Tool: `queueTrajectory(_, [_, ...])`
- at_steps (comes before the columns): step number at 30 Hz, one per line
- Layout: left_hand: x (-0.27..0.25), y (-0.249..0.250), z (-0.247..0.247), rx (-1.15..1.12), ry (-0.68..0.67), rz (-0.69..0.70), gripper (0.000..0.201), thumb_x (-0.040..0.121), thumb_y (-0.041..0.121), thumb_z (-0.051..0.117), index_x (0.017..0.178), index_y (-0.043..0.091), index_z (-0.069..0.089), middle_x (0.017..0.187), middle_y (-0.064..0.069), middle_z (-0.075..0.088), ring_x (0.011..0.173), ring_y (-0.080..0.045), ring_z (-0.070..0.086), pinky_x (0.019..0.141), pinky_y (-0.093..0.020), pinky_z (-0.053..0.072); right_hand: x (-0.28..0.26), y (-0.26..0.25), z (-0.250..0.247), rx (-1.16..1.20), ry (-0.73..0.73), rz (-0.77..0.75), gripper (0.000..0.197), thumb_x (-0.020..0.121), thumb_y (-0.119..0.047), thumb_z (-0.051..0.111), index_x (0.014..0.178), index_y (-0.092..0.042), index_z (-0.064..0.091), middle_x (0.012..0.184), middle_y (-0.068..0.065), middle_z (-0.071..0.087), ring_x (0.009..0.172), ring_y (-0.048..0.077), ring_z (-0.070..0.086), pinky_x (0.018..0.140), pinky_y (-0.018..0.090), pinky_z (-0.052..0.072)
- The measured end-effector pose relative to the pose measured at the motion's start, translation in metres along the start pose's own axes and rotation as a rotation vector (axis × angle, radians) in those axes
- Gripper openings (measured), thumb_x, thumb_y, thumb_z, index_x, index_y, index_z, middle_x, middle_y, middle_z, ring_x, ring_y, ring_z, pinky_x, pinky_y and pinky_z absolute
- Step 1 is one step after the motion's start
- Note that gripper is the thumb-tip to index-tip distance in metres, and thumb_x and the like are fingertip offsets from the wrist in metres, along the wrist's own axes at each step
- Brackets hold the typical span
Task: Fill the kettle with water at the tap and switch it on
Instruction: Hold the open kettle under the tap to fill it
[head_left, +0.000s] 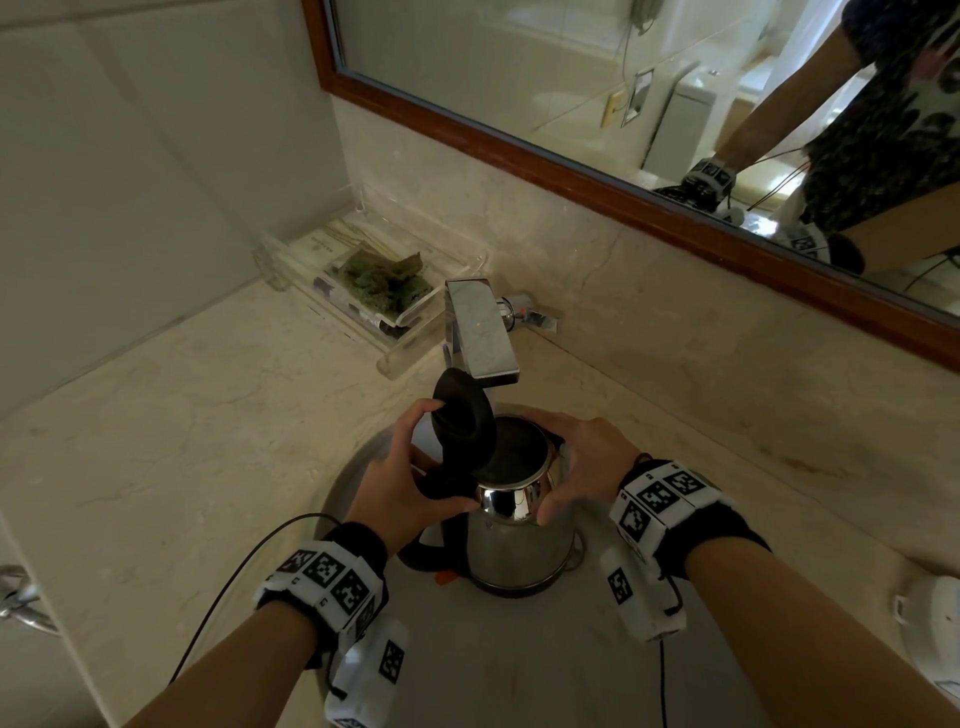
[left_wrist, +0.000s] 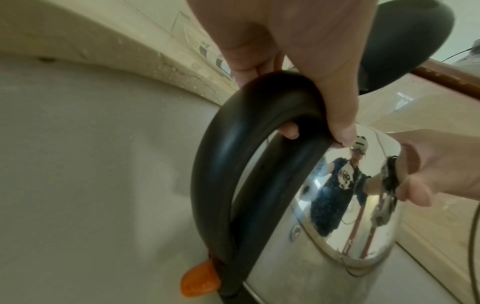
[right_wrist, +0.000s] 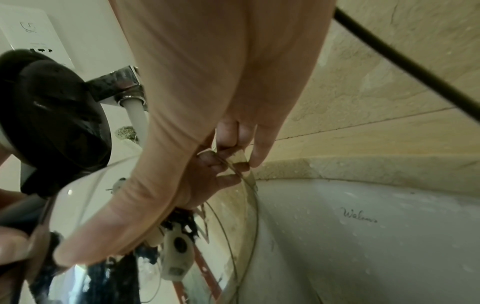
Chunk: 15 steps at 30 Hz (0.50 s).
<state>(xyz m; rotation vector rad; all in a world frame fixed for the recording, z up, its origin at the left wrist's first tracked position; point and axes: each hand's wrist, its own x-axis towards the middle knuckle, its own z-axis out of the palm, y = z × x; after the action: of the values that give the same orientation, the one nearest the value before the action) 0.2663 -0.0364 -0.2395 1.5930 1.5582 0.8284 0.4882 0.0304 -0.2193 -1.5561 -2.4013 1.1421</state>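
A stainless steel kettle (head_left: 514, 551) stands in the white sink (head_left: 519, 670) under the chrome tap (head_left: 480, 332). Its black lid (head_left: 462, 421) is swung up and open. My left hand (head_left: 405, 488) grips the black handle (left_wrist: 221, 174), with the thumb over the top. An orange switch (left_wrist: 200, 281) sits at the handle's foot. My right hand (head_left: 576, 462) curls round the kettle's shiny upper right side, thumb toward me. In the right wrist view a white stream of water (right_wrist: 136, 117) runs from the tap (right_wrist: 116, 84) beside the lid (right_wrist: 57, 115).
A clear tray (head_left: 415, 332) with packets and a green item lies on the marble counter (head_left: 182, 415) behind and left of the tap. A wood-framed mirror (head_left: 623, 171) runs along the back wall. A white object (head_left: 930, 618) sits at the right edge. Thin black cables (head_left: 234, 571) trail from my wrists.
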Motion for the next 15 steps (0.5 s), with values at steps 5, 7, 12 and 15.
queueTrajectory(5, [0.0001, 0.0011, 0.0, 0.009, 0.001, -0.003, 0.104, 0.059, 0.017, 0.086, 0.108, 0.071, 0.011, 0.088, 0.012, 0.058, 0.083, -0.006, 0.061, 0.074, -0.027, 0.054, 0.0013, 0.0017, 0.0009, 0.002, -0.007, 0.013, 0.115, 0.04, -0.028, 0.092, 0.139, -0.035, 0.034, 0.138, -0.007, 0.05, 0.128, 0.013, 0.044, 0.105, 0.026, 0.038])
queueTrajectory(7, [-0.0002, 0.0011, 0.0002, 0.007, 0.005, 0.006, 0.103, 0.058, 0.018, 0.086, 0.109, 0.07, 0.012, 0.087, 0.012, 0.058, 0.082, -0.006, 0.061, 0.072, -0.024, 0.053, 0.0015, 0.0019, 0.0007, 0.005, -0.01, 0.01, 0.114, 0.041, -0.028, 0.092, 0.139, -0.035, 0.034, 0.138, -0.007, 0.05, 0.128, 0.013, 0.044, 0.104, 0.024, 0.037])
queueTrajectory(12, [-0.0001, 0.0017, 0.0002, -0.011, 0.0, 0.017, 0.1, 0.059, 0.017, 0.085, 0.11, 0.065, 0.014, 0.09, 0.018, 0.055, 0.082, -0.002, 0.059, 0.067, -0.012, 0.048, 0.0007, 0.001, -0.0006, -0.01, -0.01, 0.014, 0.114, 0.042, -0.028, 0.092, 0.14, -0.033, 0.034, 0.138, -0.007, 0.05, 0.128, 0.013, 0.045, 0.099, 0.019, 0.034])
queueTrajectory(15, [-0.0002, 0.0026, 0.0003, 0.0, -0.004, 0.007, 0.101, 0.059, 0.017, 0.085, 0.109, 0.067, 0.013, 0.088, 0.015, 0.055, 0.082, -0.003, 0.059, 0.068, -0.013, 0.048, -0.0011, -0.0006, -0.0012, -0.011, -0.004, 0.013, 0.113, 0.043, -0.027, 0.092, 0.14, -0.033, 0.034, 0.137, -0.006, 0.051, 0.127, 0.013, 0.046, 0.095, 0.016, 0.033])
